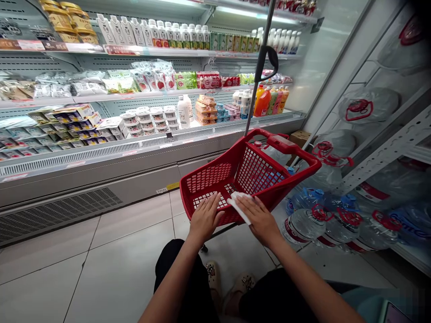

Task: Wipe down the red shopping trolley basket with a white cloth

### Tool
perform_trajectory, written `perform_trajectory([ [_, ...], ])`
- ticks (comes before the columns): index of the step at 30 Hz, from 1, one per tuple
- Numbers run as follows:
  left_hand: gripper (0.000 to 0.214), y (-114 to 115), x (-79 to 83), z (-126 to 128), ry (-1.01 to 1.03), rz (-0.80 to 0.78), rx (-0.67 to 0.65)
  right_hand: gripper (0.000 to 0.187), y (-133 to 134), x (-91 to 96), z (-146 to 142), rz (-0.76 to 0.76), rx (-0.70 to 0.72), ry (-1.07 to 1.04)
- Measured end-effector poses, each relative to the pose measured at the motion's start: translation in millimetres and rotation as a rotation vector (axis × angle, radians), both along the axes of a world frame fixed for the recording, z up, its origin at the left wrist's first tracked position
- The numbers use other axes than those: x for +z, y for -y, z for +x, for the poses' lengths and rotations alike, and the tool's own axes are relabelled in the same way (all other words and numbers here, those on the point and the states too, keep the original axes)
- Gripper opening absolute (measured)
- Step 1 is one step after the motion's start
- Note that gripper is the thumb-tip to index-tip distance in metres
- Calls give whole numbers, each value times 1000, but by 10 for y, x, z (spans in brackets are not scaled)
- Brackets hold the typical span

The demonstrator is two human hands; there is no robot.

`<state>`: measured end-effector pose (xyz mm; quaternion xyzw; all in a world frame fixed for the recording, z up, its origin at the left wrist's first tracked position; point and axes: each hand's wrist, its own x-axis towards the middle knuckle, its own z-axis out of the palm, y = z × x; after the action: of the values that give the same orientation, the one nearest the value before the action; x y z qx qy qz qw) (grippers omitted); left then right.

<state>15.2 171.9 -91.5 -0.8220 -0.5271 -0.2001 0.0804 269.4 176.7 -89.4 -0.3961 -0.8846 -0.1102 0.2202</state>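
A red plastic shopping basket cart [215, 171] with lattice walls stands in front of me, its handle towards the right. My left hand [205, 220] is at the cart's near rim, fingers stretched out and nothing in them. Over the same rim, a little to the right, my right hand [261, 219] holds a folded white cloth [239, 207] beneath its fingers. The cloth could also be a paper wipe; its far end sticks out past the fingertips. Both hands hide parts of the near rim. Inside, the cart's floor shows bare lattice.
A refrigerated display case [141, 170] runs along the back, its shelves full of cartons, bottles and yogurt tubs. Large water bottles [305, 224] stand on the right beside a white metal rack [373, 148]. A grey pole [251, 110] with a black grip rises behind the cart.
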Motion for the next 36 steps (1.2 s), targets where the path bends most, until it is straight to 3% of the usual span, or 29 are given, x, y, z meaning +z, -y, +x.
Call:
perform_trajectory([
  [5, 67, -39, 21, -255, 2, -20, 34, 80, -125, 270, 716, 94, -225, -25],
  [7, 68, -61, 21, -278, 28, -7, 72, 78, -121, 314, 858, 117, -290, -52],
  [11, 78, -65, 15, -15, 96, 63, 151, 75, -42, 239, 660, 107, -289, -87],
  [15, 82, -9, 22, 383, 62, 43, 13, 76, 30, 133, 257, 63, -176, -67],
  [17, 80, 18, 27, 450, 18, 29, -34, 76, 44, 147, 210, 50, -147, -42],
  [20, 79, 36, 35, 369, -29, 26, -62, 78, 35, 258, 421, 62, -175, -22],
  [24, 80, 43, 45, 220, -31, 39, -57, 76, -5, 432, 943, 141, -364, -59],
  [27, 82, 60, 47, 218, -15, 50, -23, 74, -28, 474, 1138, 182, -441, -94],
  [29, 83, 75, 41, 253, -4, 54, 2, 75, -25, 443, 1072, 176, -423, -102],
  [34, 84, 95, 20, 310, 13, 52, 29, 80, 66, 262, 540, 113, -251, -68],
  [36, 82, 104, 21, 285, 6, 45, 26, 81, 104, 222, 449, 90, -202, -40],
])
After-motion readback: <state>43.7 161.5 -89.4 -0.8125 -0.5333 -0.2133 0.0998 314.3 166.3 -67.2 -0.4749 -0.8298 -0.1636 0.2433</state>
